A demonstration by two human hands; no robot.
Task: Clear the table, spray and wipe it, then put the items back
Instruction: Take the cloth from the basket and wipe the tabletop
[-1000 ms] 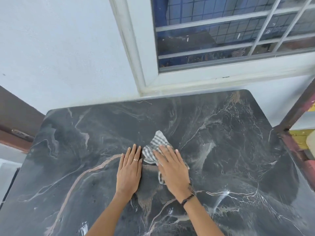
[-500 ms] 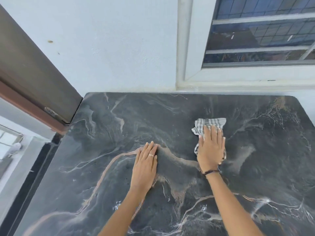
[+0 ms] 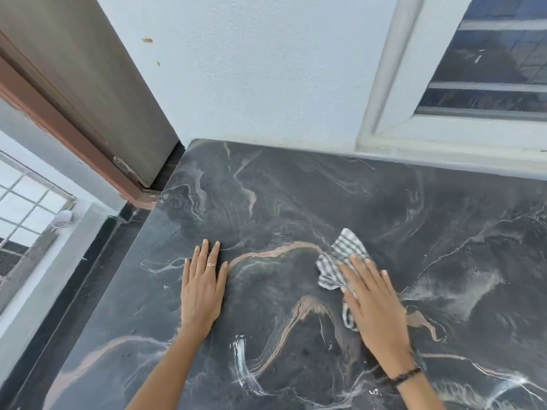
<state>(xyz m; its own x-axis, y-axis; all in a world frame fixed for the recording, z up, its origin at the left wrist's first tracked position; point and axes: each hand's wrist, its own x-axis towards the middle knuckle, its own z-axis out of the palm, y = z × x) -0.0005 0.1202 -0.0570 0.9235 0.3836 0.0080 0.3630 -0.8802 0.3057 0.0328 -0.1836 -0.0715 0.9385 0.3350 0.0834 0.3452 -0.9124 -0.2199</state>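
Head view: wiping step. Right hand [image 3: 373,309], fingers flat, presses striped cloth [image 3: 340,260] mid-counter [image 3: 296,187]; left hand [image 3: 202,287] flat, empty, braces nearby. Next likely: sweep toward unwiped far-left corner.

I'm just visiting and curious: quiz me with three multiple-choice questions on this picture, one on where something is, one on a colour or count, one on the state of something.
1. Where does the cloth lie?
A. under the right hand
B. under the left hand
C. on the window sill

2. What pattern does the cloth show?
A. plain red
B. grey and white stripes
C. yellow dots

3. How does the left hand lie?
A. curled round a bottle
B. lifted off the table
C. flat on the table, fingers straight

Answers:
1 A, the right hand's fingers press on the cloth.
2 B, grey and white bands show beyond the fingertips.
3 C, the palm lies flat on the dark marbled top and holds nothing.
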